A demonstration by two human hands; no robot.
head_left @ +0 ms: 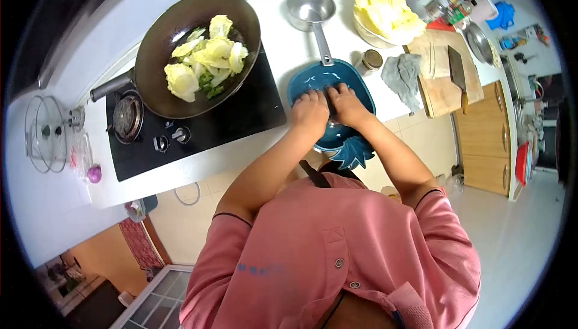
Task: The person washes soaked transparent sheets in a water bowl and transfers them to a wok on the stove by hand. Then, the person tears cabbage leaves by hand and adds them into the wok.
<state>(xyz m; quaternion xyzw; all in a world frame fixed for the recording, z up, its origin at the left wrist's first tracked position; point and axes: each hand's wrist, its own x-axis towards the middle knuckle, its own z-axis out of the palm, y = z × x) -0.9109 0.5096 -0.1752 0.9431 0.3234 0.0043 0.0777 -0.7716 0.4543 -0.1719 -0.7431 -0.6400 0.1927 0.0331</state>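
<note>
Both hands are down inside a blue pineapple-shaped basin (362,79) at the counter's front edge, with its leaf-shaped end toward my body. My left hand (310,112) is on the left side with its fingers bent and close together. Beside it, my right hand (347,106) curls its fingers downward in the same way. Something dark shows between the two hands, too hidden to name. Shiny reflections inside the basin look like water. Just behind the basin, a metal ladle (322,43) lies with its handle end at the rim.
A wok (153,58) with cabbage leaves and some greens sits on the black stove (253,112). To the right are a bowl of cabbage leaves (385,18), a small jar (372,59), a grey cloth (401,76), and a cutting board (436,97) with a cleaver (456,68) and chopsticks.
</note>
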